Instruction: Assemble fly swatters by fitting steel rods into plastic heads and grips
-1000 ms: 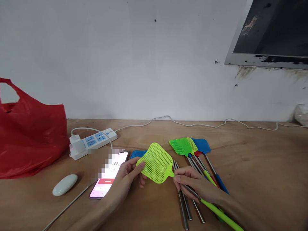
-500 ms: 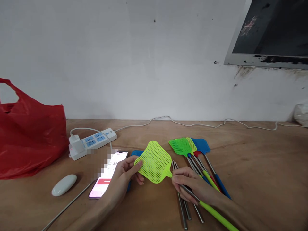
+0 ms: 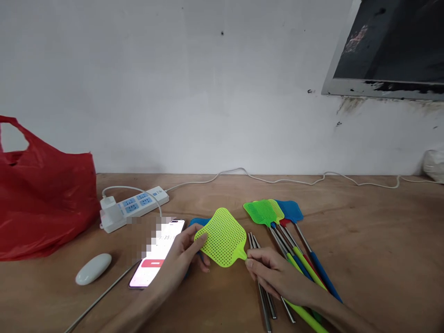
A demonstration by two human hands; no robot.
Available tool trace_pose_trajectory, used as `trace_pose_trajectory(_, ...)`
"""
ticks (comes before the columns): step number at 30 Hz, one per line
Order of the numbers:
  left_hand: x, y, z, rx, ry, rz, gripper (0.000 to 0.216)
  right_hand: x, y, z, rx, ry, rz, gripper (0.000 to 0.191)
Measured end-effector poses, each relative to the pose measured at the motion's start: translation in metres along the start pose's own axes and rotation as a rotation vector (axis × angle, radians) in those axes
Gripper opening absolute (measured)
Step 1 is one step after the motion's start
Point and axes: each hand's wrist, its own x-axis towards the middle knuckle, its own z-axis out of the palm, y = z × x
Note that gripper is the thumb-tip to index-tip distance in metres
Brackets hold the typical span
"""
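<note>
A yellow-green fly swatter (image 3: 224, 238) is between my two hands, its perforated head raised just above the table. My left hand (image 3: 189, 247) pinches the left corner of the head, thumb on top. My right hand (image 3: 274, 270) is closed around the neck where head meets handle; the handle runs down right beneath my palm, partly hidden. Under my left hand lies a blue swatter head (image 3: 199, 221), mostly covered. Several bare metal rods (image 3: 264, 305) lie below my right hand. Beyond it is a fanned pile of swatters, with a green head (image 3: 261, 212) and a blue head (image 3: 290, 210).
A lit phone (image 3: 152, 263) lies left of my left forearm, near a white mouse-shaped object (image 3: 93, 269). Behind them are a white power strip (image 3: 138, 206) with a plug and cable, and a red plastic bag (image 3: 45, 199). A thin cord (image 3: 284, 179) runs along the wall.
My right hand has turned slightly at the neck, and the handle has swung down and left under it. My left hand keeps its pinch on the head.
</note>
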Motion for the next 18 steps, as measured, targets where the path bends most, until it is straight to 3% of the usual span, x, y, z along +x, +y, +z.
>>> trace_pose_trajectory(4,-0.002,-0.003,0.004,0.123,-0.078,0.001,0.042,-0.001,0.001,0.001,0.001,-0.031,0.020,0.049)
trace_pose_trajectory(9,-0.005,-0.004,0.007,0.048,-0.026,-0.063,0.042,0.000,0.002,0.004,-0.044,-0.027,0.036,0.053)
trace_pose_trajectory(15,-0.004,-0.003,0.010,-0.082,0.036,-0.155,0.043,0.001,0.002,0.005,-0.257,0.148,-0.161,0.055)
trace_pose_trajectory(18,-0.005,-0.001,0.012,-0.131,0.039,-0.150,0.041,0.002,0.003,0.003,-0.046,0.015,-0.069,0.052)
